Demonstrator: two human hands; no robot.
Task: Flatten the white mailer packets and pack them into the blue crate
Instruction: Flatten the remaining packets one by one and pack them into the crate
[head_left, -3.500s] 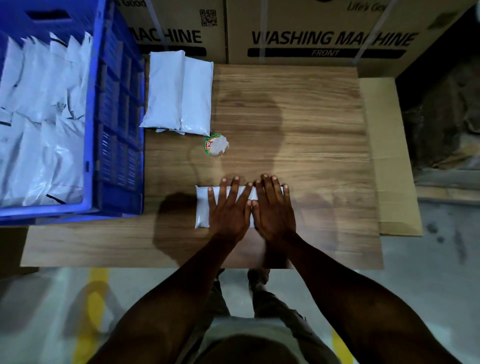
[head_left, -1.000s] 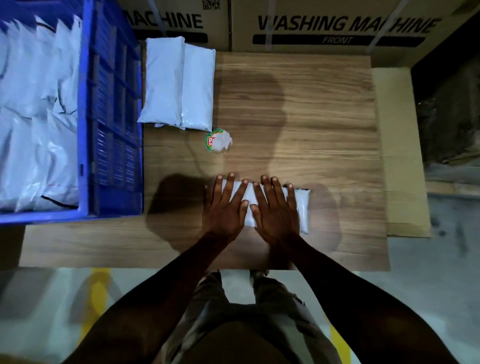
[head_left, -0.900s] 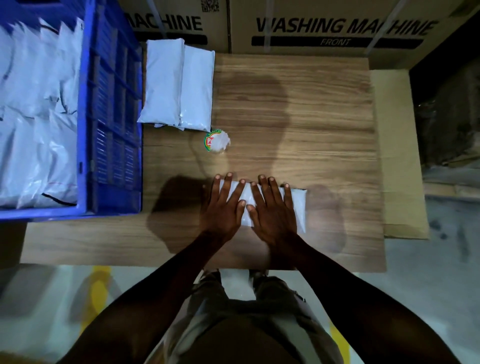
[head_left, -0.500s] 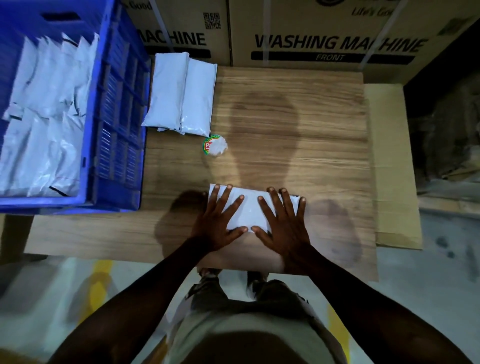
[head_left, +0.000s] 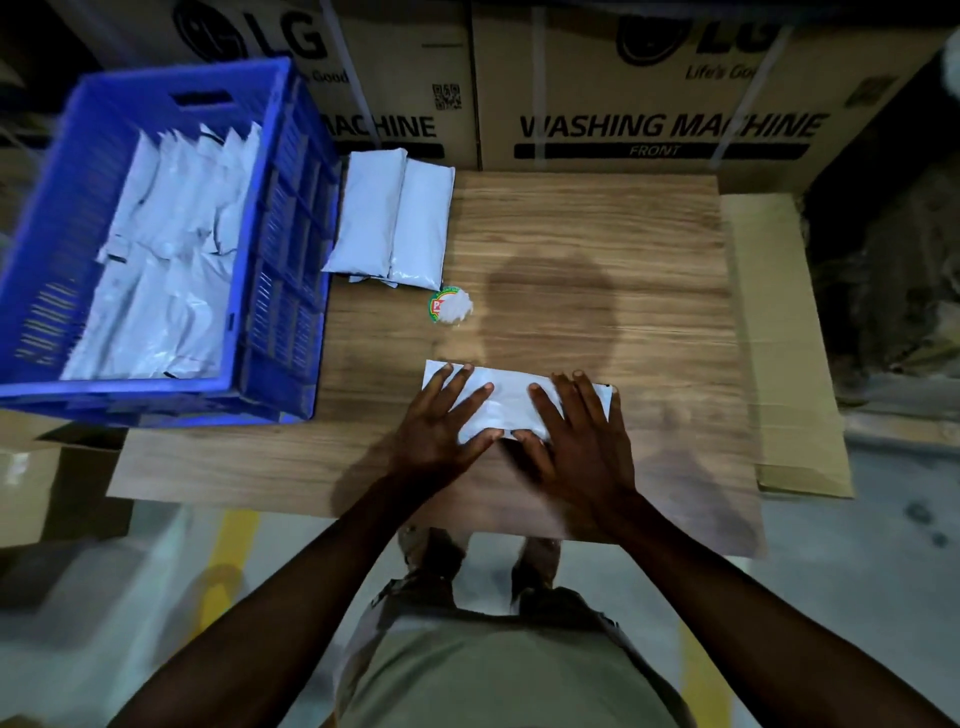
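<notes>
A white mailer packet (head_left: 511, 400) lies flat near the front of the wooden table (head_left: 597, 249). My left hand (head_left: 441, 423) presses on its left half with fingers spread and straight. My right hand (head_left: 576, 431) presses on its right half the same way, thumbs nearly meeting at the packet's near edge. Two more white packets (head_left: 389, 218) lie side by side at the table's back left. The blue crate (head_left: 280, 244) stands at the left and holds several white packets (head_left: 166, 270) standing in rows.
A small round lid with a green rim (head_left: 449, 306) lies between the packets and my hands. Large cardboard washing machine boxes (head_left: 649, 104) stand behind the table. A flat cardboard sheet (head_left: 779, 338) sticks out past the table's right edge.
My hands have slid apart and toward me over the packet, which now lies a little tilted. The camera view has shifted back, showing more of the crate.
</notes>
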